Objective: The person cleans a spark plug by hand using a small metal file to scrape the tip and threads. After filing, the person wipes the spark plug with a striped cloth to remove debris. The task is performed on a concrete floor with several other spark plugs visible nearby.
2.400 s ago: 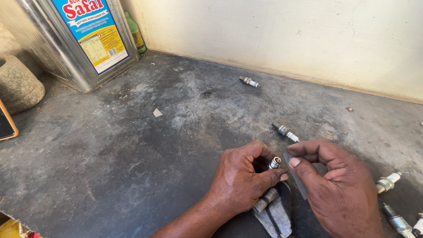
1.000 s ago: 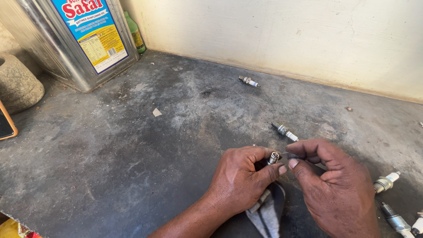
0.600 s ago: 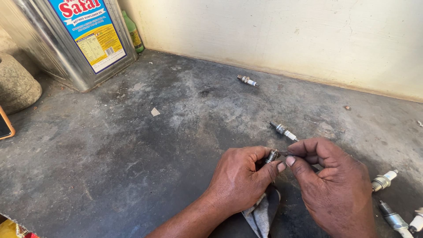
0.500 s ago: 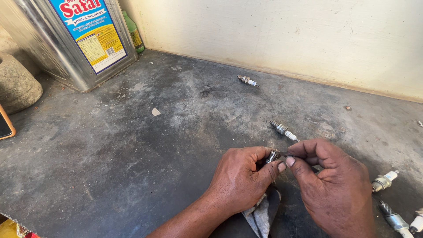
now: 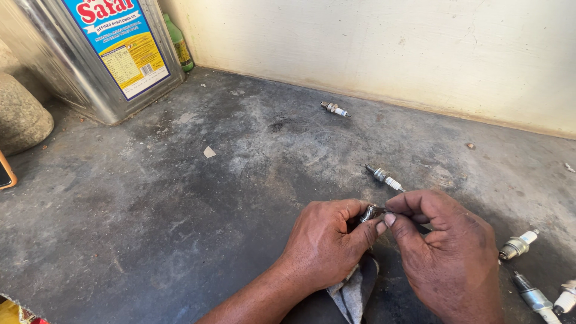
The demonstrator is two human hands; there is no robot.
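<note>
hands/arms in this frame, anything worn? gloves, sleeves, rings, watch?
Nothing worn. Left hand and right hand are bare: no gloves, rings or tape. The left forearm is bare too, no sleeve or watch showing. The right wrist is out of frame.

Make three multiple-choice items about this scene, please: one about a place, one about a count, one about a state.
1. Where does the large metal oil tin stand?
A. far left corner, by the wall
B. beside the right hand
C. under the cloth

2. How many spark plugs lie loose on the dark surface, not held?
A. two
B. five
C. eight

3. What is the state of the left hand?
A. flat and empty
B. closed around a spark plug
C. out of view

Answers:
1 A, the tin stands at the upper left by the wall.
2 B, two lie ahead of the hands and three at the right edge.
3 B, its fingers wrap the plug while the right hand pinches at its tip.
</note>
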